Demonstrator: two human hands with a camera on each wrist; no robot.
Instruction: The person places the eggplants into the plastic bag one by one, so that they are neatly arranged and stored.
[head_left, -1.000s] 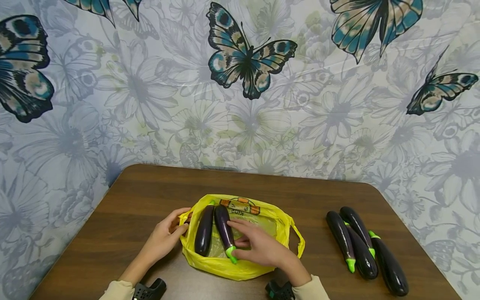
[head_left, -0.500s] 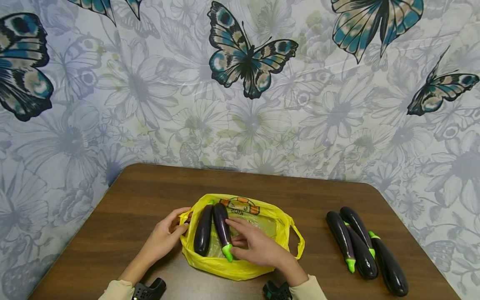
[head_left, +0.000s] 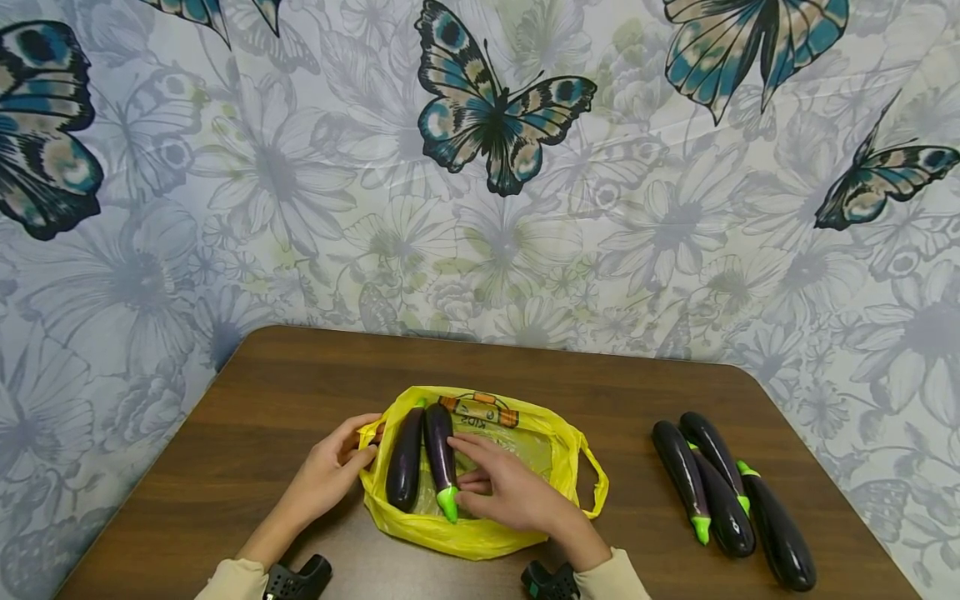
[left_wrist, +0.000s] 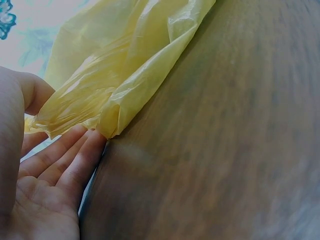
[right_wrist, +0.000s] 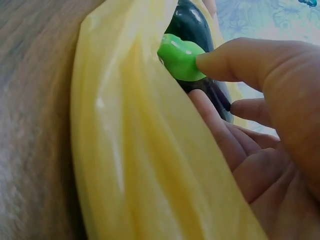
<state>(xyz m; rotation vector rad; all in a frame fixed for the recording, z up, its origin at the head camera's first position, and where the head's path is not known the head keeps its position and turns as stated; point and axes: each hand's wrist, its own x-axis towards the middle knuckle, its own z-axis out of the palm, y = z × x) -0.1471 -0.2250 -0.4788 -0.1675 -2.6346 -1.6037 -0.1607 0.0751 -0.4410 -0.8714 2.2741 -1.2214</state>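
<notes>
In the head view a yellow plastic bag [head_left: 480, 546] lies with its mouth spread. Inside it, two dark toy eggplants lie side by side: a left eggplant [head_left: 405, 461] and a right eggplant [head_left: 440, 450] with its bright green cap towards me. My left hand [head_left: 330, 471] holds the bag's left rim, thumb and fingers on either side of the plastic [left_wrist: 82, 107]. Over the bag's mouth, my right hand [head_left: 510, 487] touches the right eggplant's right side with extended fingers. Its thumb meets the green cap [right_wrist: 182, 59] in the right wrist view.
Several more eggplants [head_left: 720, 504] lie grouped on the brown wooden table [head_left: 300, 375], right of the bag. One bag handle [head_left: 596, 475] loops out to the right. Behind the table hangs a butterfly-patterned backdrop [head_left: 510, 275].
The right eggplant has shifted left, nearer the left one, with its cap end swinging left. My right hand has moved slightly left with it. My left hand stays at the rim.
</notes>
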